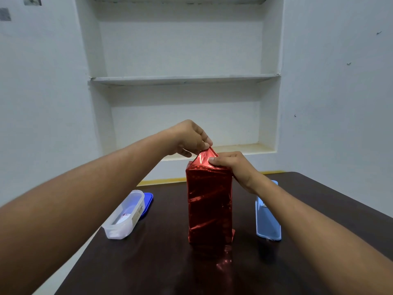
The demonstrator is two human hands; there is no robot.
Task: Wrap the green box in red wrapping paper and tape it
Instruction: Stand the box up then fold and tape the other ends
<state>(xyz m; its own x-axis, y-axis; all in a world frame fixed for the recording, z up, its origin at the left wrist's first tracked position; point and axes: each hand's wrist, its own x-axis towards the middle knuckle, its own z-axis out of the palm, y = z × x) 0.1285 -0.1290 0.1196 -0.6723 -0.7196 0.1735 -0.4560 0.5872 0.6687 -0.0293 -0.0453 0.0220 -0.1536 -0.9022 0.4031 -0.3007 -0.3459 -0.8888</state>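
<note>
- On the dark table [161, 262], the box [209, 207] stands upright, fully covered in red paper [205, 159].
- The left hand [188, 138] reaches in from above, fingertips pinching the paper's raised top flap.
- The right hand [232, 167] grips the box's top right corner, thumb pressing the fold.
- A clear tub [124, 216] lies left, a blue case [268, 222] right.

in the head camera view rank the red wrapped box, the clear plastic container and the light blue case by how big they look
1. red wrapped box, clearly largest.
2. clear plastic container and light blue case: they look alike in size, and an arm hides part of the case, so no ranking.
</note>
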